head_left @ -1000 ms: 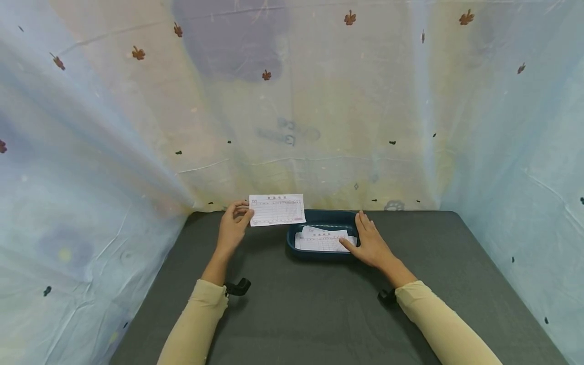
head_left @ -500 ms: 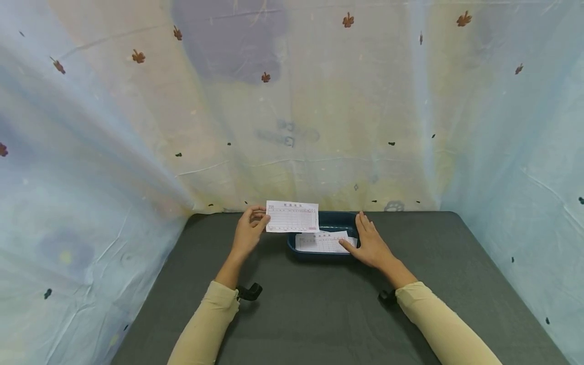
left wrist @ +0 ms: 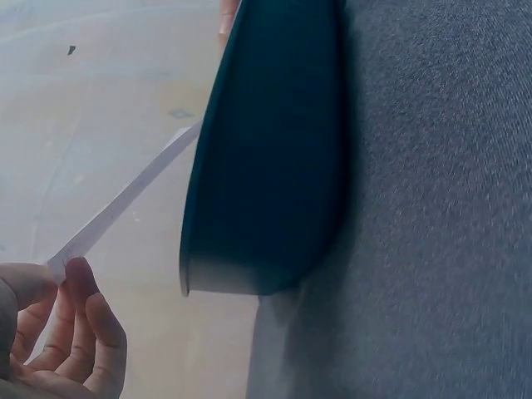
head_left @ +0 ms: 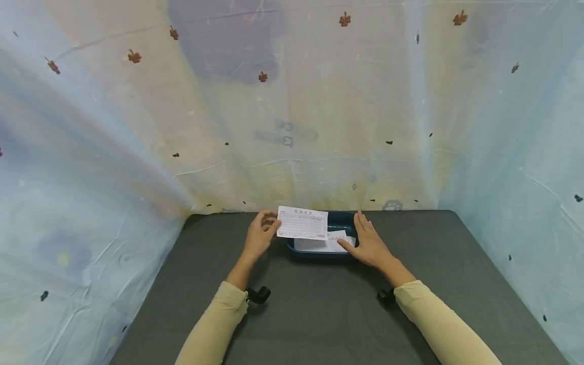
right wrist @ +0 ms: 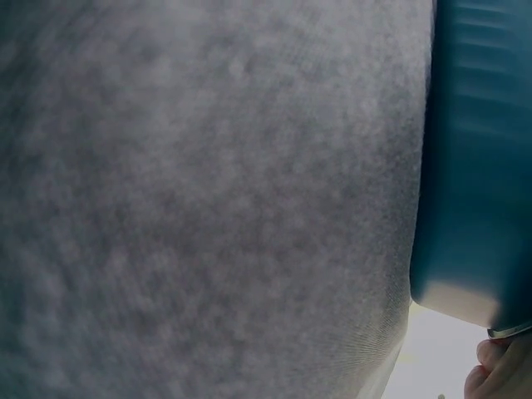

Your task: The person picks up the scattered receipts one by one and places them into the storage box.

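Between thumb and fingers, my left hand point(head_left: 260, 237) pinches the left edge of a printed paper form point(head_left: 302, 223). That sheet overlaps the left part of a dark blue tray point(head_left: 341, 218) in the head view. More printed forms point(head_left: 315, 246) lie inside the tray, partly covered by the held one. My right hand point(head_left: 371, 243) rests on the tray's right end with its fingers straight and its thumb over the rim. In the left wrist view, the pinched form point(left wrist: 116, 208) shows nearly edge-on beside the tray's outer wall point(left wrist: 266, 150).
The tray stands toward the far edge of a table with a dark grey cloth point(head_left: 328, 309). Behind it and at both sides hangs a pale patterned curtain point(head_left: 319, 111). Each wrist wears a black strap mount point(head_left: 258, 295).
My left hand has carried the form rightward and slightly down, from beside the tray to over its left part. My right hand has stayed at the tray's right end.
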A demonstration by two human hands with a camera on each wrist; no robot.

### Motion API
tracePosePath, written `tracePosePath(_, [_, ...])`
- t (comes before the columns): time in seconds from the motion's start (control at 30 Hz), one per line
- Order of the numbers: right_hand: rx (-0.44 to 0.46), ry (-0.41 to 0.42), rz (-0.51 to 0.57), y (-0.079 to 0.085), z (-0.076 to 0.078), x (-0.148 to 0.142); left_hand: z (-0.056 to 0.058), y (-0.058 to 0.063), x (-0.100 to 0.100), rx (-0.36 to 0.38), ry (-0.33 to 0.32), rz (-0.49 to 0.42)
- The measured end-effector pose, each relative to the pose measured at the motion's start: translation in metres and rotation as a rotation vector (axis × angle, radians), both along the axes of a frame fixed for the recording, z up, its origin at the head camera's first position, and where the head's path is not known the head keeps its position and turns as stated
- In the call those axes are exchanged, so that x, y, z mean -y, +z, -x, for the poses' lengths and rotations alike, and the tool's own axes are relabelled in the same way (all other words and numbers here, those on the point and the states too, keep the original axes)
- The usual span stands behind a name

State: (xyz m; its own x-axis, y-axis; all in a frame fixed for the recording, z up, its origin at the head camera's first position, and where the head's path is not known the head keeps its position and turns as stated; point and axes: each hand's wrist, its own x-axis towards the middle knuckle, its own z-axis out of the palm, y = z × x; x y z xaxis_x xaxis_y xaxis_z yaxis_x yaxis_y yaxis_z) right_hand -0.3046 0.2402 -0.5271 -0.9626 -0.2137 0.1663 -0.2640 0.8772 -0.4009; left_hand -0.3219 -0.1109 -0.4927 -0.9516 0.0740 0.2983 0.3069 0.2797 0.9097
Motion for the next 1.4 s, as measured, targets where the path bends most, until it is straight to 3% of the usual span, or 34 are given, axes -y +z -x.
tracePosePath(0.4, [0.015,-0.006,-0.002,0.000,0.001,0.000,0.005,-0.008,-0.021,0.012,-0.017,0.040])
tracePosePath(1.13, [0.013,-0.009,-0.003,0.001,-0.002,-0.001,0.002,-0.009,-0.050,-0.040,-0.042,0.208])
tracePosePath(1.4, [0.011,0.001,-0.014,0.002,-0.002,-0.001,0.000,-0.008,-0.053,-0.092,-0.030,0.324])
